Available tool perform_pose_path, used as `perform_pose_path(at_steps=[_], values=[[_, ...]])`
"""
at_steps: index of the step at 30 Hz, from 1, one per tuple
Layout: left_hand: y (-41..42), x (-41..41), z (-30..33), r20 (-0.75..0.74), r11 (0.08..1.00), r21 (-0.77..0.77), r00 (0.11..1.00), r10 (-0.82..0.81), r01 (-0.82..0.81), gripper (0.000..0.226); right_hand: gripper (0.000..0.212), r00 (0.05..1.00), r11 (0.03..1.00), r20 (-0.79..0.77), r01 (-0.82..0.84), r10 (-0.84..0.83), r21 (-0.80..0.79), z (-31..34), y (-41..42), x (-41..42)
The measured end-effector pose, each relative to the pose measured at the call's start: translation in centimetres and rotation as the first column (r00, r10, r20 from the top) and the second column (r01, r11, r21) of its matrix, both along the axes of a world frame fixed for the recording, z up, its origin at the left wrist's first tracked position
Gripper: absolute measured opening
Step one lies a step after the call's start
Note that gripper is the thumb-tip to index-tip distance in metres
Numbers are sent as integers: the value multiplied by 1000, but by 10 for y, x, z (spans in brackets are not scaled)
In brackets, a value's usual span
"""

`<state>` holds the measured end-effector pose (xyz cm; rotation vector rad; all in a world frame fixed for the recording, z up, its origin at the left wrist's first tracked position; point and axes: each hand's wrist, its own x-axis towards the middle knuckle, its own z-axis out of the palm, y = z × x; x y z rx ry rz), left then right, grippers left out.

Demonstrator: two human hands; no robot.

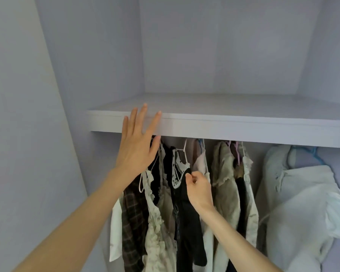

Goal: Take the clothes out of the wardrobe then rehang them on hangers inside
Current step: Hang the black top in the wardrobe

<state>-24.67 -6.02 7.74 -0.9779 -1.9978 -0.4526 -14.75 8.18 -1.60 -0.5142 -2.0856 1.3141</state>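
The white shelf of the wardrobe is the landmark here, and all the clothes hang in a row just under its front edge; the rail itself is hidden behind that edge. The left hand is raised in front of the left part of the shelf edge with its fingers straight and spread, and it holds nothing; whether the fingertips touch the shelf I cannot tell. Below the shelf, near the middle of the row, the right hand has its fingers curled, and thumb and forefinger pinch the shoulder of a black garment, which hangs on a white hanger together with a lace collar. To the left of it, under the shelf, hang a plaid shirt and a pale frilly top; to the right hang beige pieces and, at the far right, a bulky white garment on a blue hanger. The black garment looks soft, thin and light, so it will fold and slip easily. I judge it is safer to take hold of the hanger at its hook or neck and lift it off, because pulling only the cloth may stretch it or drag the neighbours.
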Motion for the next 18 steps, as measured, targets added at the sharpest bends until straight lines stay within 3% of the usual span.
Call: perform_pose_path(at_steps=[7, 18], values=[[6, -36, 7, -23, 999, -1, 999, 32, -32, 52, 31, 984, 983, -63, 173, -169, 61, 15, 42, -62], [12, -47, 1, -131, 996, 80, 990, 43, -33, 46, 22, 946, 950, 112, 293, -304, 107, -15, 61, -94]])
